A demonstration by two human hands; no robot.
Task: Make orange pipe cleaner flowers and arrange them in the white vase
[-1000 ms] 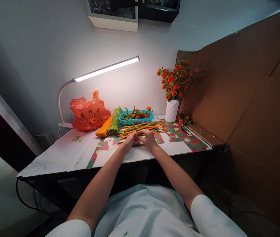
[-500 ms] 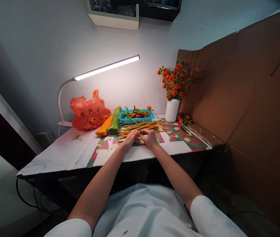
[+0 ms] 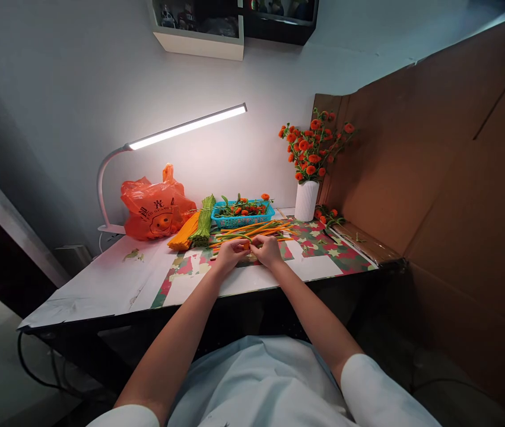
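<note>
My left hand (image 3: 231, 252) and my right hand (image 3: 267, 250) meet over the patterned mat (image 3: 318, 246) near the table's front edge. Both pinch a small orange and green pipe-cleaner piece (image 3: 246, 244) between their fingertips. A green stem (image 3: 232, 237) curves off to the left from that piece. Just behind the hands lies a loose pile of orange and green pipe cleaners (image 3: 256, 229).
A blue basket (image 3: 243, 214) holds small orange flowers. Left of it lie bundled green and orange pipe cleaners (image 3: 196, 228), an orange plastic bag (image 3: 156, 204) and a lit desk lamp (image 3: 181, 127). A white vase of orange flowers (image 3: 306, 198) stands before a cardboard wall (image 3: 434, 166).
The green stem that arched up behind the hands now lies lower and off to the left. Both hands stay together at the same spot. The camera has shifted slightly.
</note>
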